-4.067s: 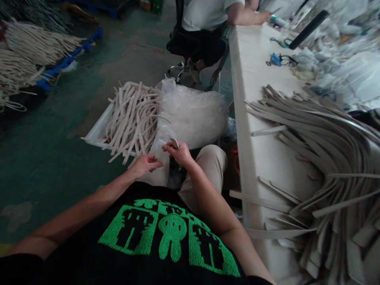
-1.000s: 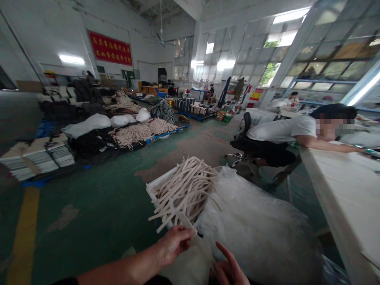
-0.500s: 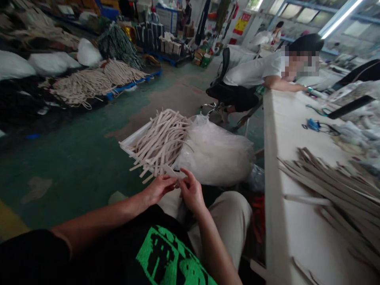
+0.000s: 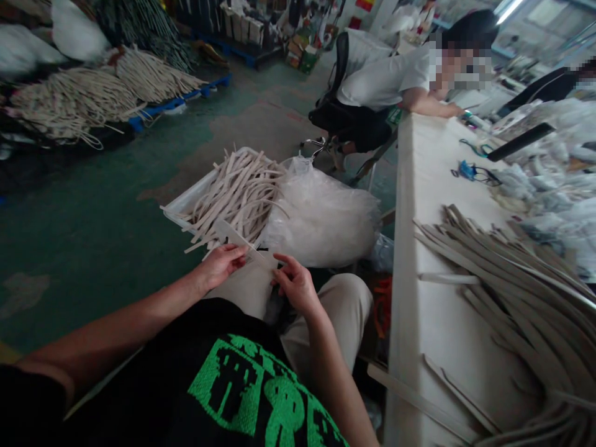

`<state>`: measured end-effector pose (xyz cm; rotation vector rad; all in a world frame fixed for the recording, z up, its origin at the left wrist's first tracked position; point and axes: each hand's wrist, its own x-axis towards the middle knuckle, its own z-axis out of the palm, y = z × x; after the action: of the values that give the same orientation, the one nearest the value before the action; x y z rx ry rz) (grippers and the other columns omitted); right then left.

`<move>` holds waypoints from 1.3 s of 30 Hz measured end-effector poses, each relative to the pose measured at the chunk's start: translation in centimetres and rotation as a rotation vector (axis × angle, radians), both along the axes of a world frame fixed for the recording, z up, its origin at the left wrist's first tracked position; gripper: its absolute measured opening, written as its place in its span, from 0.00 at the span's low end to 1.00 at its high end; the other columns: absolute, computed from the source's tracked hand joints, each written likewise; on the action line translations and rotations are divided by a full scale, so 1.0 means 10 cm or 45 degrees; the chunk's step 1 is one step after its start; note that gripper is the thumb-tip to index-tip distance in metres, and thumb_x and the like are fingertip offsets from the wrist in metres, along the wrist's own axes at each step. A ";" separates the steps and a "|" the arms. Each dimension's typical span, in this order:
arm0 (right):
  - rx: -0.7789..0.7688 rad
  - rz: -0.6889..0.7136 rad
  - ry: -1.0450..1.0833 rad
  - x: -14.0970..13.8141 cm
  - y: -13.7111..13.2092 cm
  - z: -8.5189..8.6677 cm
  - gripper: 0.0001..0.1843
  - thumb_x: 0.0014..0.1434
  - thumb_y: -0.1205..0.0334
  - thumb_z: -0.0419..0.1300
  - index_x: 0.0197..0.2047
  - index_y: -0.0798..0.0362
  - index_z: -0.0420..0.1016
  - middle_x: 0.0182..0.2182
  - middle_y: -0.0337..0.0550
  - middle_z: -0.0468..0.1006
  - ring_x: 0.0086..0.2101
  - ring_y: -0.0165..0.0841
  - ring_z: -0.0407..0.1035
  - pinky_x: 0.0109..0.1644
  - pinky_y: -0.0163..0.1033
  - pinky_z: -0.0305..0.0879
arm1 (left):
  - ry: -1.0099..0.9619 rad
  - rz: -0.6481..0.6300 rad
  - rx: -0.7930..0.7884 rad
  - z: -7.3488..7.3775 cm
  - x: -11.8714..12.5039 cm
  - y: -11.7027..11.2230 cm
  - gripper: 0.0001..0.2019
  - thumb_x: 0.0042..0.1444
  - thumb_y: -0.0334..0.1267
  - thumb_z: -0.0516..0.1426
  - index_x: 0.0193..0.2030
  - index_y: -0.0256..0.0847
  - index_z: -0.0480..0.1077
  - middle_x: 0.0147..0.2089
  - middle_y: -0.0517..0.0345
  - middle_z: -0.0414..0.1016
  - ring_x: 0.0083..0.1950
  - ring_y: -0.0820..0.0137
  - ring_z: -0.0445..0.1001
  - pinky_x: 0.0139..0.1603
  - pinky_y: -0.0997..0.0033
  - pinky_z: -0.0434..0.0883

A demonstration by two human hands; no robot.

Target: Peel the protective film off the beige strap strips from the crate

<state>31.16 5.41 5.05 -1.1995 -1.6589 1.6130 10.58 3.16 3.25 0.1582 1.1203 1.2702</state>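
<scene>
Flanking seated person's right, worktop point(image 4: 442, 323) bears long strips point(image 4: 493, 273), seemingly for easy reach. Cloudy plastic bag point(image 4: 326, 217) sits ahead of knees, beside white tub point(image 4: 182, 198); whether bag rests partly on tub, cannot tell. Tub holds jumbled pale strips point(image 4: 237, 192), ends poking over near rim, probably too long to lie flat. Right hand point(image 4: 297, 287) half curled near lower end of strip, index finger extended; grip cannot be told. Left hand point(image 4: 218, 264) pinches single flat strip point(image 4: 236, 236) above lap, apparently steadying it.
</scene>
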 end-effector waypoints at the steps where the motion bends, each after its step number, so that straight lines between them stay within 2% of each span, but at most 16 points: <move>1: 0.013 0.002 -0.011 -0.01 -0.01 0.00 0.24 0.61 0.52 0.60 0.58 0.53 0.72 0.25 0.35 0.78 0.17 0.26 0.63 0.21 0.31 0.60 | -0.014 -0.016 -0.012 0.01 0.01 0.00 0.10 0.42 0.28 0.75 0.28 0.33 0.79 0.27 0.59 0.78 0.26 0.75 0.74 0.30 0.77 0.73; 4: 0.042 0.016 -0.007 -0.07 -0.02 -0.02 0.21 0.61 0.55 0.60 0.56 0.52 0.73 0.25 0.35 0.79 0.17 0.25 0.63 0.22 0.30 0.61 | -0.079 -0.066 -0.024 0.03 0.08 0.00 0.09 0.44 0.30 0.74 0.30 0.34 0.79 0.30 0.56 0.79 0.29 0.73 0.76 0.31 0.75 0.74; 7: 0.027 -0.040 0.042 -0.09 0.00 -0.03 0.22 0.61 0.53 0.59 0.55 0.54 0.73 0.25 0.36 0.79 0.17 0.26 0.63 0.22 0.31 0.62 | 0.014 0.004 0.034 0.07 0.06 0.03 0.09 0.43 0.32 0.74 0.27 0.36 0.79 0.28 0.58 0.78 0.29 0.73 0.74 0.33 0.75 0.73; 10: 0.033 -0.098 0.070 -0.09 0.02 0.00 0.22 0.60 0.51 0.59 0.53 0.55 0.73 0.25 0.38 0.79 0.17 0.27 0.64 0.23 0.32 0.64 | 0.434 0.051 0.261 0.21 -0.12 0.08 0.09 0.44 0.35 0.74 0.25 0.37 0.80 0.25 0.60 0.76 0.29 0.73 0.71 0.33 0.75 0.70; 13: 0.116 -0.113 0.113 -0.10 0.01 0.07 0.21 0.62 0.51 0.59 0.53 0.54 0.74 0.27 0.39 0.80 0.19 0.28 0.67 0.25 0.33 0.67 | 0.894 0.039 0.501 0.42 -0.29 0.10 0.06 0.46 0.35 0.73 0.29 0.38 0.83 0.27 0.60 0.78 0.32 0.71 0.72 0.36 0.75 0.69; 16: 0.140 -0.108 0.144 -0.07 -0.01 0.11 0.22 0.63 0.49 0.60 0.54 0.54 0.74 0.25 0.38 0.79 0.19 0.28 0.67 0.25 0.33 0.66 | 1.000 0.010 0.555 0.52 -0.29 0.10 0.06 0.45 0.33 0.73 0.31 0.39 0.84 0.30 0.59 0.81 0.35 0.69 0.74 0.39 0.75 0.69; 18: 0.100 -0.099 0.123 -0.02 -0.01 0.11 0.24 0.61 0.48 0.62 0.54 0.54 0.74 0.22 0.36 0.77 0.18 0.28 0.65 0.23 0.32 0.64 | 0.865 -0.043 0.450 0.44 -0.21 0.11 0.06 0.45 0.32 0.73 0.30 0.38 0.83 0.29 0.58 0.80 0.32 0.71 0.73 0.37 0.75 0.69; 21: 0.045 -0.052 0.018 0.06 -0.01 0.09 0.24 0.61 0.49 0.62 0.55 0.55 0.75 0.20 0.34 0.74 0.17 0.27 0.63 0.22 0.32 0.60 | 0.419 -0.049 0.174 0.20 -0.07 0.13 0.06 0.46 0.30 0.72 0.27 0.36 0.80 0.25 0.60 0.77 0.27 0.75 0.71 0.32 0.76 0.69; 23: 0.076 0.006 -0.089 0.13 -0.03 0.12 0.21 0.61 0.53 0.60 0.54 0.55 0.76 0.18 0.32 0.72 0.17 0.27 0.62 0.21 0.31 0.58 | 0.118 -0.009 0.001 0.05 0.01 0.13 0.08 0.46 0.26 0.71 0.27 0.35 0.77 0.25 0.62 0.75 0.25 0.76 0.71 0.31 0.77 0.70; 26: 0.191 0.077 -0.261 0.24 -0.09 0.21 0.18 0.61 0.59 0.59 0.53 0.53 0.78 0.18 0.31 0.70 0.18 0.27 0.61 0.22 0.31 0.56 | -0.146 -0.015 -0.160 -0.07 0.10 0.07 0.11 0.47 0.23 0.70 0.26 0.35 0.73 0.24 0.63 0.73 0.24 0.77 0.71 0.31 0.77 0.72; 30: 0.209 0.102 -0.293 0.30 -0.16 0.27 0.19 0.61 0.62 0.58 0.54 0.51 0.78 0.18 0.30 0.69 0.19 0.27 0.62 0.23 0.31 0.58 | -0.299 -0.107 -0.262 -0.11 0.23 -0.09 0.12 0.50 0.24 0.70 0.25 0.35 0.72 0.23 0.62 0.72 0.24 0.77 0.71 0.30 0.75 0.72; 32: 0.195 0.097 -0.275 0.25 -0.17 0.24 0.19 0.61 0.62 0.57 0.54 0.52 0.78 0.17 0.30 0.68 0.18 0.27 0.61 0.23 0.31 0.57 | -0.348 -0.171 -0.266 -0.11 0.30 -0.17 0.10 0.49 0.25 0.71 0.28 0.34 0.74 0.25 0.61 0.73 0.25 0.76 0.72 0.30 0.75 0.72; 35: 0.192 0.091 -0.254 0.12 -0.14 0.17 0.18 0.61 0.61 0.57 0.52 0.53 0.79 0.17 0.30 0.68 0.17 0.26 0.59 0.22 0.31 0.55 | -0.418 -0.242 -0.228 -0.10 0.38 -0.27 0.13 0.44 0.26 0.74 0.33 0.35 0.76 0.29 0.61 0.77 0.27 0.75 0.74 0.32 0.75 0.72; 39: 0.131 0.099 -0.147 -0.01 -0.12 0.09 0.21 0.61 0.61 0.57 0.56 0.53 0.76 0.17 0.30 0.69 0.17 0.27 0.60 0.23 0.31 0.58 | -0.454 -0.306 -0.179 -0.05 0.42 -0.32 0.14 0.44 0.28 0.75 0.34 0.35 0.77 0.31 0.59 0.78 0.30 0.74 0.76 0.34 0.76 0.72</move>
<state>31.10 4.25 5.98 -1.2098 -1.8585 1.5091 14.82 -0.03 2.74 -0.0386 0.8500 0.9564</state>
